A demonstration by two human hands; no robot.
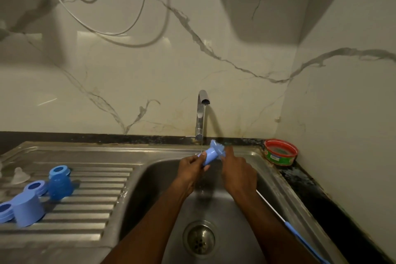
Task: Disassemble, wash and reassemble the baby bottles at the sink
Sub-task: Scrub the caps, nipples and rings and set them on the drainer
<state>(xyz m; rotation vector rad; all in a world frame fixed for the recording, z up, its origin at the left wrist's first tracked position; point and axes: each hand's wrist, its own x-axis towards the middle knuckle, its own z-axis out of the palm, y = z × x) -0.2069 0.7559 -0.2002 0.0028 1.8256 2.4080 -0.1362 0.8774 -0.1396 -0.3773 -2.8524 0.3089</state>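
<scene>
Over the steel sink (270,180), both hands hold a small light-blue cylindrical bottle part (207,157) under the thin stream from the tap (201,111). My left hand (189,170) grips its lower end. My right hand (237,172) pinches the upper end, where something blue and bristly (217,146) shows; I cannot tell just what it is. On the drainboard at left stand a blue bottle body (60,185), a light-blue cap (27,210), two blue rings (35,186) (5,212) and a clear nipple (20,176).
A long bottle brush (293,231) with a white wire stem and blue handle leans along the sink's right side. A red-and-green round tub (280,152) sits in the back right corner. The drain (200,240) lies below my arms. Marble walls close the back and right.
</scene>
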